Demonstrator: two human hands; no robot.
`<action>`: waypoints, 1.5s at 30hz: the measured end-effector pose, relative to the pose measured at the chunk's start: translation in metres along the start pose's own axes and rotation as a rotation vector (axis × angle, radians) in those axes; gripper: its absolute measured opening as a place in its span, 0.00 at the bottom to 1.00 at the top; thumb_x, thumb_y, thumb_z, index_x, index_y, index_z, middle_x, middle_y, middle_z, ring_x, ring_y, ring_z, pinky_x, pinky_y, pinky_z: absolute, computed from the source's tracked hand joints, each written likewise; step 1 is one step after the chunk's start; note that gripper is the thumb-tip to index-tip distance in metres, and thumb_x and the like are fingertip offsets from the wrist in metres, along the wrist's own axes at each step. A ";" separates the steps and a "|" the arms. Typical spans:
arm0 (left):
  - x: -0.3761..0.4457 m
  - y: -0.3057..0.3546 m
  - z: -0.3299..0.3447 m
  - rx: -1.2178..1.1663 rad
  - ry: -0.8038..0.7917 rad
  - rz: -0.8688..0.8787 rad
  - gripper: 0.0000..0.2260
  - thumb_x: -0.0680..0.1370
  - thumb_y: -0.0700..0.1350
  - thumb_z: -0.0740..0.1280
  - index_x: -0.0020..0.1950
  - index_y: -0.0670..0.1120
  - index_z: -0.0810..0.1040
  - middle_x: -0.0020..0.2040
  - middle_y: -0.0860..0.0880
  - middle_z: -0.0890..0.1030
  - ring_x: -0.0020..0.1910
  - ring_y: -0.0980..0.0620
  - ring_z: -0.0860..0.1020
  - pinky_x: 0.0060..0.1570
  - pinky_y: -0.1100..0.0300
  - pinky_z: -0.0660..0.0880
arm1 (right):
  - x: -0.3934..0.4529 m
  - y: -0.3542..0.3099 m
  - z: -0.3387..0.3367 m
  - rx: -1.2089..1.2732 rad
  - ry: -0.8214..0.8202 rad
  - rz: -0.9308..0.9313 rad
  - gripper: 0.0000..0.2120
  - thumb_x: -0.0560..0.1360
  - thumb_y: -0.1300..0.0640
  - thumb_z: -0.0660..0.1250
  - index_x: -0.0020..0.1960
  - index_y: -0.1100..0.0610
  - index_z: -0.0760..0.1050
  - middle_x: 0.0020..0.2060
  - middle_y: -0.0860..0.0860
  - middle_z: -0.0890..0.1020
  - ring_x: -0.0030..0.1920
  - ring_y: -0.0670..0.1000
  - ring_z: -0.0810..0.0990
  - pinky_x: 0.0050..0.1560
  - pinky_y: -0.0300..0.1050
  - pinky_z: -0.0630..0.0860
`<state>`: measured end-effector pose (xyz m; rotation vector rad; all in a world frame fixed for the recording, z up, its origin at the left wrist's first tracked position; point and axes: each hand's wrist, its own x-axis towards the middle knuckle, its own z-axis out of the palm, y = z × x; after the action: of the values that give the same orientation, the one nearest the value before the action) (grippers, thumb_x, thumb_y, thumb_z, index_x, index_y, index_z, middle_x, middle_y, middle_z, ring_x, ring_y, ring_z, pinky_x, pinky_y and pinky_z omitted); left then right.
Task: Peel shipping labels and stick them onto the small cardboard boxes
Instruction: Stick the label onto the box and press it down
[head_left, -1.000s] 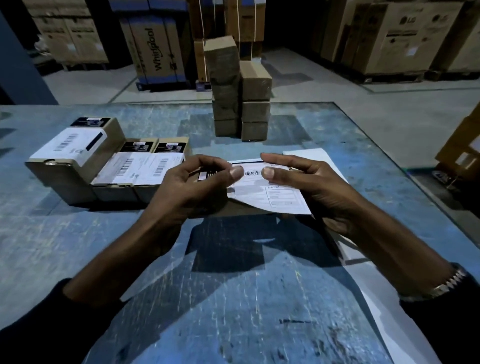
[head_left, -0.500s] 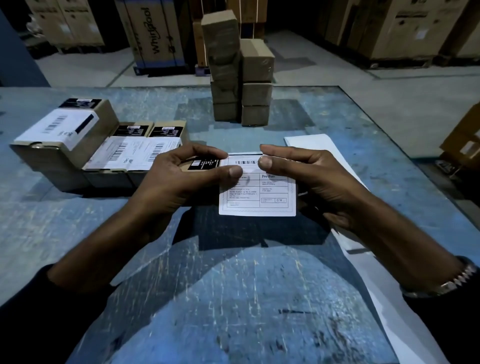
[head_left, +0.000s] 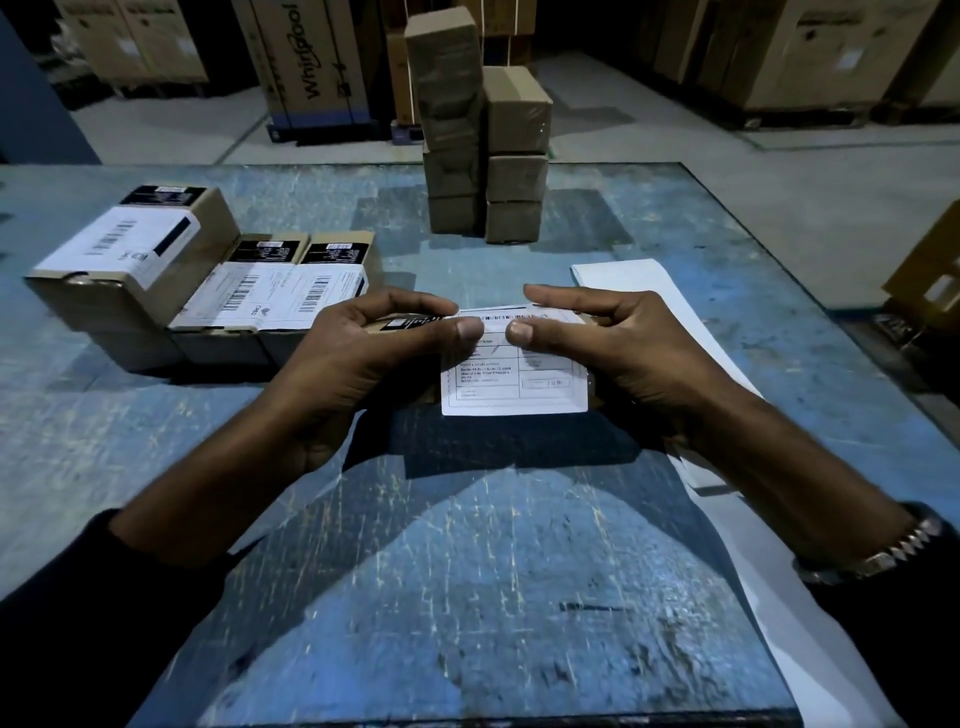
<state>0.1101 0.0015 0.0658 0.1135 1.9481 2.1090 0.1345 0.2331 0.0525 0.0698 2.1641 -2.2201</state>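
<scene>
I hold a small cardboard box (head_left: 402, 325) just above the blue table (head_left: 467, 571), in the middle. A white shipping label (head_left: 514, 387) lies flat over its top and hides most of it. My left hand (head_left: 363, 364) grips the box's left end, thumb on the label's upper left. My right hand (head_left: 623, 358) pinches the label's upper right edge against the box, thumb beside the left thumb. Both thumbs press on the label.
Three labelled boxes (head_left: 275, 296) sit at the left, one taller (head_left: 130, 260). Two stacks of plain small boxes (head_left: 483, 171) stand at the table's far middle. White backing sheets (head_left: 623, 275) lie under my right forearm. Large cartons (head_left: 306, 62) stand on the floor behind.
The label, tilted and partly lifted a second ago, now lies flat and square on the box. My thumbs have come together on its upper part.
</scene>
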 end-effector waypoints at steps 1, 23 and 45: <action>0.000 0.000 0.000 -0.017 -0.001 -0.006 0.21 0.66 0.46 0.80 0.57 0.43 0.86 0.47 0.44 0.89 0.45 0.52 0.88 0.37 0.65 0.81 | -0.001 0.000 0.000 -0.013 -0.003 -0.004 0.36 0.63 0.55 0.85 0.70 0.55 0.81 0.52 0.52 0.90 0.53 0.54 0.90 0.57 0.52 0.85; 0.001 -0.007 0.003 -0.155 -0.055 -0.053 0.19 0.72 0.45 0.76 0.61 0.39 0.84 0.57 0.43 0.88 0.57 0.48 0.87 0.51 0.62 0.84 | -0.010 -0.005 0.008 -0.277 0.147 -0.096 0.25 0.71 0.26 0.73 0.55 0.44 0.86 0.49 0.48 0.88 0.48 0.51 0.87 0.35 0.43 0.82; 0.006 -0.014 0.004 -0.100 -0.088 -0.149 0.22 0.80 0.52 0.73 0.70 0.42 0.81 0.61 0.43 0.87 0.63 0.44 0.85 0.69 0.41 0.77 | -0.014 -0.001 0.006 -0.505 0.157 -0.242 0.25 0.75 0.24 0.61 0.58 0.42 0.78 0.50 0.44 0.85 0.50 0.43 0.82 0.44 0.34 0.78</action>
<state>0.1076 0.0077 0.0516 0.0400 1.7421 2.0633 0.1485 0.2269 0.0542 -0.0384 2.8863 -1.7399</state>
